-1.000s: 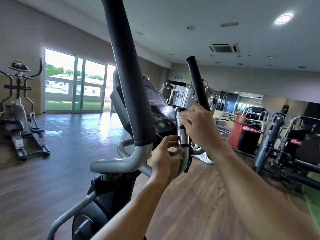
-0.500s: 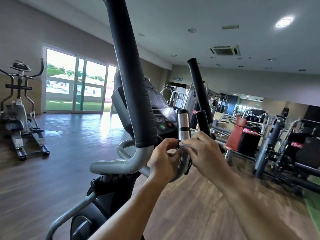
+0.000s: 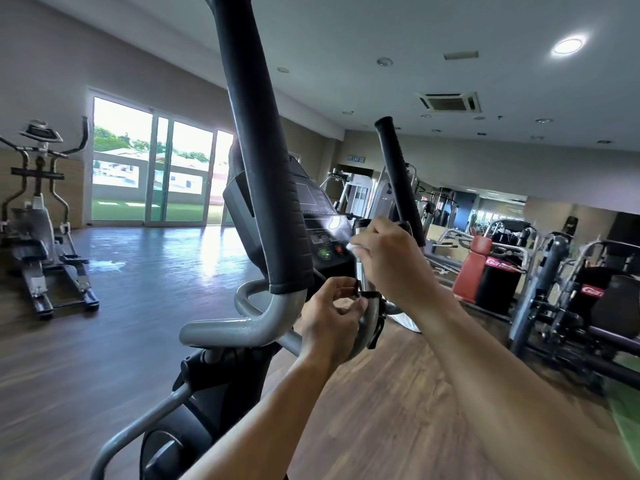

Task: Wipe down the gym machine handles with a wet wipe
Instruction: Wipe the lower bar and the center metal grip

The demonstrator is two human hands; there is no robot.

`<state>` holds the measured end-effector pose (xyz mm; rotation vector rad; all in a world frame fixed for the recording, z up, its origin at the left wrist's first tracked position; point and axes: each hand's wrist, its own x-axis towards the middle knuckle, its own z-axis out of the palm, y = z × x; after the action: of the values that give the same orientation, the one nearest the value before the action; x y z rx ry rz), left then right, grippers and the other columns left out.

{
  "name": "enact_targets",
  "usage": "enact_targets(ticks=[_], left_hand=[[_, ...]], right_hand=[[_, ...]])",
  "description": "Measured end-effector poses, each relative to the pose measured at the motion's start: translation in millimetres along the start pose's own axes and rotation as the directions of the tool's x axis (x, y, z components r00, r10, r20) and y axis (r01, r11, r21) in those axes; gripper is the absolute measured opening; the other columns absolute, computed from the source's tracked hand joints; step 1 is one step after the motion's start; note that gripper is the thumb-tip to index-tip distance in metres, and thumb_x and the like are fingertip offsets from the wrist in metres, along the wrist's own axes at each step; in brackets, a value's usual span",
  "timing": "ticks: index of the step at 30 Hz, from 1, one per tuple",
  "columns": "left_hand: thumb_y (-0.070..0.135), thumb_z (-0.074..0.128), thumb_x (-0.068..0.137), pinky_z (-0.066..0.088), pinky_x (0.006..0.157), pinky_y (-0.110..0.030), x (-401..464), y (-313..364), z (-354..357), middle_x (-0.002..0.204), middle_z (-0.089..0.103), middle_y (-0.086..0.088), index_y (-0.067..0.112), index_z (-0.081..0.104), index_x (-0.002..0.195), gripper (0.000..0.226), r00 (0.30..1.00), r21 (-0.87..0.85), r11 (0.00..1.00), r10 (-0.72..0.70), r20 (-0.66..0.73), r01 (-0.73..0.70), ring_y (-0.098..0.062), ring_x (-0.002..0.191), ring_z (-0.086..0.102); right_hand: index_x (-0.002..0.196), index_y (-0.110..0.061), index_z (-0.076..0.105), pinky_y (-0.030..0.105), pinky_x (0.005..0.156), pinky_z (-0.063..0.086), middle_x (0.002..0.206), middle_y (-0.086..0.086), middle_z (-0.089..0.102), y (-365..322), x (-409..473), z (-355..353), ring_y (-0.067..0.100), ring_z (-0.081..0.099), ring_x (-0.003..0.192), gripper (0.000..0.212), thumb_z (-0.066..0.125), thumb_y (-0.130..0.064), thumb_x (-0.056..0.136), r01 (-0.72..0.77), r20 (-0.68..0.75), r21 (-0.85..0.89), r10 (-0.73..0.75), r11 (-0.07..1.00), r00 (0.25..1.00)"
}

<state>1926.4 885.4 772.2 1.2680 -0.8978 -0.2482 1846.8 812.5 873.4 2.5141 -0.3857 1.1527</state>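
Note:
I stand at an elliptical machine. Its near black foam handle (image 3: 263, 168) rises in front of me; a second black handle (image 3: 398, 178) stands further right. Between them is a short chrome grip (image 3: 361, 268) below the console (image 3: 322, 216). My right hand (image 3: 391, 261) wraps the upper part of the chrome grip with a white wet wipe (image 3: 355, 247) showing at the fingertips. My left hand (image 3: 332, 317) pinches the black band at the base of the chrome grip, where the grey tube bends.
Another elliptical (image 3: 41, 216) stands at the far left by glass sliding doors (image 3: 152, 178). Weight machines with red pads (image 3: 485, 271) and dark frames (image 3: 561, 292) crowd the right side. Wooden floor (image 3: 381, 410) lies below.
My right hand slid down the chrome grip to meet my left hand, then rose again to the upper part with the wipe. My left hand stayed at the grip's base.

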Motion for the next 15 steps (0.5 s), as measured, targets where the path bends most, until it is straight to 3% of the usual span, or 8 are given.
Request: enact_targets(ticks=[4,8,11,15], left_hand=[[0.023,0.073,0.083,0.053,0.069,-0.017,-1.6,1.3,1.0,0.09,0.07,0.016,0.03,0.067,0.103,0.022,1.0,-0.022,1.0,0.009,0.009,-0.009,0.005,0.071,0.068],[0.022,0.074,0.082,0.053,0.073,-0.017,-2.2,2.3,2.7,0.086,0.07,0.018,0.031,0.067,0.101,0.022,1.0,-0.021,1.0,0.0,-0.007,0.0,0.009,0.068,0.066],[0.018,0.075,0.082,0.045,0.06,-0.004,-0.9,2.0,3.6,0.079,0.068,0.019,0.029,0.067,0.098,0.021,1.0,-0.034,0.999,-0.009,-0.007,0.009,0.01,0.06,0.064],[0.014,0.075,0.082,0.045,0.056,-0.004,-1.2,2.0,5.6,0.079,0.068,0.016,0.025,0.067,0.099,0.022,1.0,-0.062,0.998,0.016,-0.015,-0.017,0.01,0.059,0.063]], right_hand=[[0.094,-0.003,0.073,0.028,0.072,0.057,0.084,0.008,0.059,9.5,22.5,-11.6,0.017,0.06,0.068,0.011,0.065,-0.008,0.088,-0.05,-0.062,0.009,0.05,0.999,0.997],[0.098,-0.005,0.072,0.023,0.071,0.056,0.086,0.007,0.06,2.9,8.7,-13.0,0.013,0.058,0.069,0.013,0.067,-0.011,0.088,-0.037,0.005,0.039,0.037,0.999,0.999],[0.099,-0.011,0.073,0.026,0.068,0.055,0.085,0.003,0.057,-4.8,-27.6,-6.9,0.012,0.057,0.069,0.013,0.065,-0.014,0.089,-0.073,0.022,0.092,0.071,0.993,0.997],[0.097,-0.018,0.074,0.03,0.069,0.053,0.084,-0.002,0.055,-6.0,-56.1,-3.7,0.013,0.058,0.073,0.011,0.067,-0.017,0.088,-0.11,0.078,0.142,0.1,0.984,0.992]])
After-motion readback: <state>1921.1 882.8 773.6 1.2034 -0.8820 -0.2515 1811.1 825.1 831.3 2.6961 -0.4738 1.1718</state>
